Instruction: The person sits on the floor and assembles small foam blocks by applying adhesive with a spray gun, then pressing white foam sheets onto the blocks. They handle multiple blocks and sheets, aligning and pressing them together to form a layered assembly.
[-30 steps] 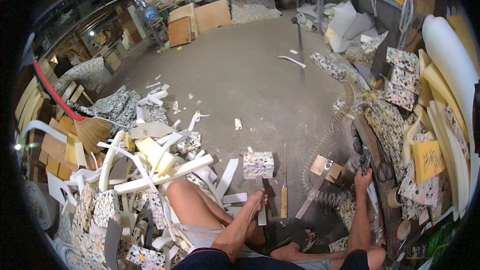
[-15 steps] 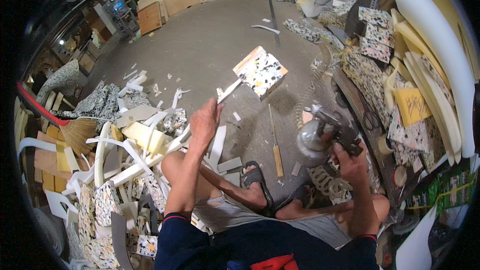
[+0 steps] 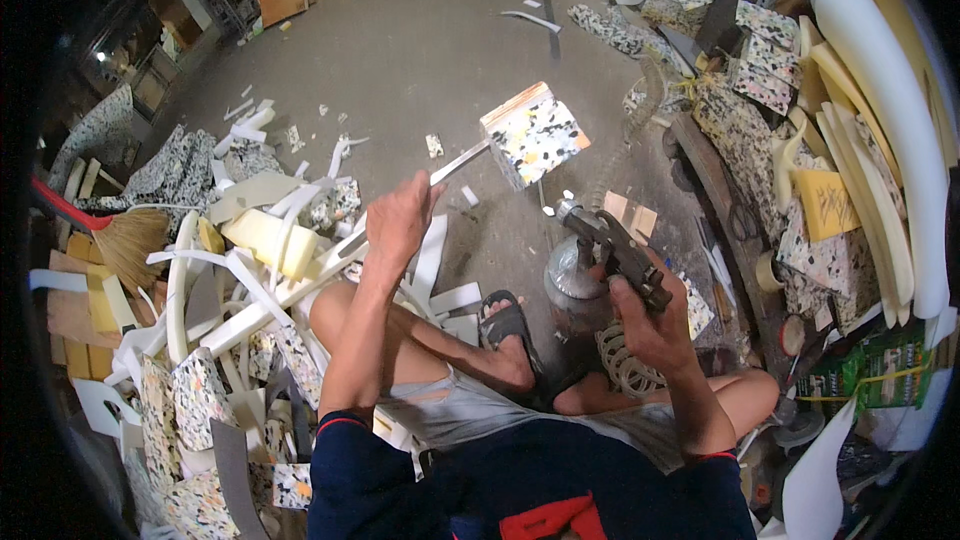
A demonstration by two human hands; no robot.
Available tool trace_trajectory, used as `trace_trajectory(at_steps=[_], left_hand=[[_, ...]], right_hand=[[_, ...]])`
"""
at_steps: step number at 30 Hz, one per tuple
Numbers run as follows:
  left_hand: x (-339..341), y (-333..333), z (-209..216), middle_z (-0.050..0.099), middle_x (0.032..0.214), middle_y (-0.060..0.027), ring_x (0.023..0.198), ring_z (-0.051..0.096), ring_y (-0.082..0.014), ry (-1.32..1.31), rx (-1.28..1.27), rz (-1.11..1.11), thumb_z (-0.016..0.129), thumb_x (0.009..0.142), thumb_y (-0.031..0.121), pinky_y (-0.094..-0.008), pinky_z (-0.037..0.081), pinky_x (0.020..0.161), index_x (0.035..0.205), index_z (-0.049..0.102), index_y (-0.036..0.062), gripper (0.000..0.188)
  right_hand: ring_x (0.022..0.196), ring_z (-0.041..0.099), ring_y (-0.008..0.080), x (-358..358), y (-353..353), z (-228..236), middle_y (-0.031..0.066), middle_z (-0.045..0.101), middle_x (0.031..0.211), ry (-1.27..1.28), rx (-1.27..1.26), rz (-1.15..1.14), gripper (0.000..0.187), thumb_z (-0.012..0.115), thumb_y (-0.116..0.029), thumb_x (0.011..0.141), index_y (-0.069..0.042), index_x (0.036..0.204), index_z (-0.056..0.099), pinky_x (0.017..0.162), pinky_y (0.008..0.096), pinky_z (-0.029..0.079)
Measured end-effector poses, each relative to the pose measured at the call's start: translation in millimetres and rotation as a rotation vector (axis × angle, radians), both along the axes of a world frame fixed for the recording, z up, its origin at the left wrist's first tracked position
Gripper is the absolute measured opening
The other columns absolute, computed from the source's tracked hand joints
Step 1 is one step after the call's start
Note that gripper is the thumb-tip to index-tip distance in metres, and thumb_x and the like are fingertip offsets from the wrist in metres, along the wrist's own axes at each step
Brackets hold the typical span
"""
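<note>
My left hand [image 3: 400, 218] is closed around a long pale bar [image 3: 462, 162]. The bar's far end meets a block of speckled foam [image 3: 538, 142], white with black, yellow and orange flecks. Along the block's far left edge runs an orange-brown layer [image 3: 516, 108]. Wrapped round the handle of a spray gun [image 3: 622, 255], my right hand [image 3: 652, 325] holds it to the near right of the block. A cloudy, see-through cup [image 3: 574, 275] hangs under the gun. Its nozzle [image 3: 568, 206] is close to the block but apart from it.
Foam strips and offcuts [image 3: 270, 245] heap up on my left, beside a straw broom [image 3: 135, 240]. To the right, a coiled hose [image 3: 627, 360] lies near my knee. Beyond it stand a dark wooden beam [image 3: 735, 210], a yellow foam block [image 3: 828, 205] and long white foam rolls [image 3: 890, 130].
The spray gun has moved left and forward, nearer to the speckled block. A wooden-handled tool on the floor is now mostly hidden behind gun and cup. The whole view has shifted slightly.
</note>
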State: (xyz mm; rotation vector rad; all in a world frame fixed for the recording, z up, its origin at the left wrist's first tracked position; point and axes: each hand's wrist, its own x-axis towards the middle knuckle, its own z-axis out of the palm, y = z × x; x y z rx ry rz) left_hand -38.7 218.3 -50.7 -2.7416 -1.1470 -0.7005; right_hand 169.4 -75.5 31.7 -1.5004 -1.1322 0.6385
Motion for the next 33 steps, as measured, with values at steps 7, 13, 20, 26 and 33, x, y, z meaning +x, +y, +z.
trace_trajectory(at_steps=[7,13,20,26,33], left_hand=[[-7.1,4.6,-8.8,0.063,0.073,-0.0151,0.064,0.064,-0.0403,-0.041,0.01,-0.018,0.058,0.1,0.039,-0.0502,0.048,0.051,0.093,0.051,0.0091,0.032],[-9.6,3.8,-6.5,0.064,0.075,-0.0157,0.067,0.064,-0.0407,-0.035,-0.039,0.017,0.061,0.1,0.038,-0.0501,0.048,0.055,0.093,0.052,0.008,0.032],[-6.6,1.4,-9.6,0.066,0.081,-0.0151,0.071,0.065,-0.0405,-0.021,-0.058,0.014,0.062,0.099,0.037,-0.0501,0.048,0.057,0.093,0.053,0.0082,0.031],[-5.1,1.5,-12.3,0.062,0.074,-0.0158,0.066,0.063,-0.0413,-0.048,-0.022,-0.01,0.061,0.099,0.036,-0.0501,0.047,0.054,0.089,0.051,0.0072,0.032],[-5.8,-0.5,-12.5,0.063,0.075,-0.0151,0.068,0.064,-0.0408,-0.029,-0.044,0.009,0.06,0.1,0.036,-0.0505,0.048,0.056,0.089,0.052,0.008,0.031]], right_hand=[[0.079,0.062,0.0148,-2.1,11.8,-2.2,0.0106,0.068,0.091,0.066,-0.074,0.025,0.042,0.064,-0.029,0.101,0.007,0.122,0.06,0.071,0.0318,0.052],[0.08,0.06,0.0171,1.1,17.3,-10.2,0.0095,0.066,0.091,0.066,-0.011,-0.097,0.053,0.061,-0.045,0.101,0.005,0.117,0.062,0.072,0.0318,0.05],[0.082,0.059,0.018,10.9,11.6,-4.9,0.0097,0.066,0.092,-0.018,-0.074,-0.043,0.049,0.059,-0.043,0.103,0.004,0.116,0.062,0.075,0.0325,0.049],[0.073,0.056,0.0133,18.9,8.5,-8.0,0.0051,0.062,0.081,0.064,-0.077,-0.141,0.049,0.06,-0.047,0.102,0.002,0.11,0.064,0.066,0.0291,0.045],[0.08,0.059,0.0169,23.7,6.4,-10.3,0.0082,0.065,0.087,-0.055,-0.079,-0.237,0.052,0.06,-0.049,0.101,0.002,0.114,0.062,0.073,0.0319,0.048]])
